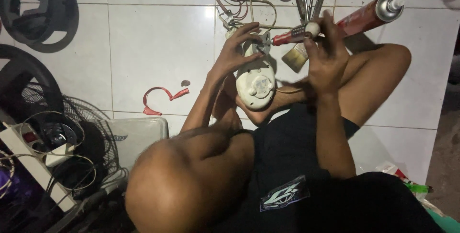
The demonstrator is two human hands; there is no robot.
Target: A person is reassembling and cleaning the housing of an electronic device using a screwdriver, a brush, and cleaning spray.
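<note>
Screwdriver (290, 36) clamped in right hand (326, 55); left hand (237, 51) grips white housing (256, 84) below tip.

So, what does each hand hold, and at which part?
The right hand holds a screwdriver by its red handle. The left hand steadies the white housing at its upper end, fingers spread on it.

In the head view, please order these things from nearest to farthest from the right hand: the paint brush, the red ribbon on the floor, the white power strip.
From the right hand, which holds a screwdriver:
1. Paint brush: on the tiles just beside the hand, toward the left hand.
2. Red ribbon: on the floor, past the left forearm.
3. White power strip: far at the lower left edge, among cables.
</note>
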